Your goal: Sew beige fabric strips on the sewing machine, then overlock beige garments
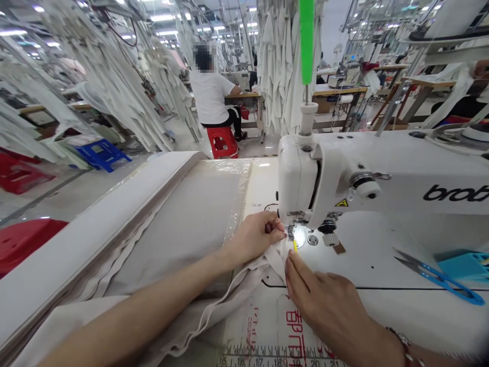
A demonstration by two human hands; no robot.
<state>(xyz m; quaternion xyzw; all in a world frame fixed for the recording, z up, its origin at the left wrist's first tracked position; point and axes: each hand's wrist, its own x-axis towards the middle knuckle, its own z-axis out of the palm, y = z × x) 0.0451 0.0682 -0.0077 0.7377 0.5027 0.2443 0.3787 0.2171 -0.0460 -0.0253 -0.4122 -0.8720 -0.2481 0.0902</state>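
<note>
A white sewing machine stands on the table, its needle area lit at the presser foot. A strip of beige fabric runs from the lower left up to the foot. My left hand pinches the fabric's end just left of the foot. My right hand lies flat on the table in front of the foot, with its fingertips pressing the fabric's edge. A stack of beige cloth lies on the table left of my arms.
Blue thread snips and a blue tray lie at the right. A ruler is printed along the table's near edge. Ahead, a person in white sits on a red stool. Hanging white garments fill the aisles.
</note>
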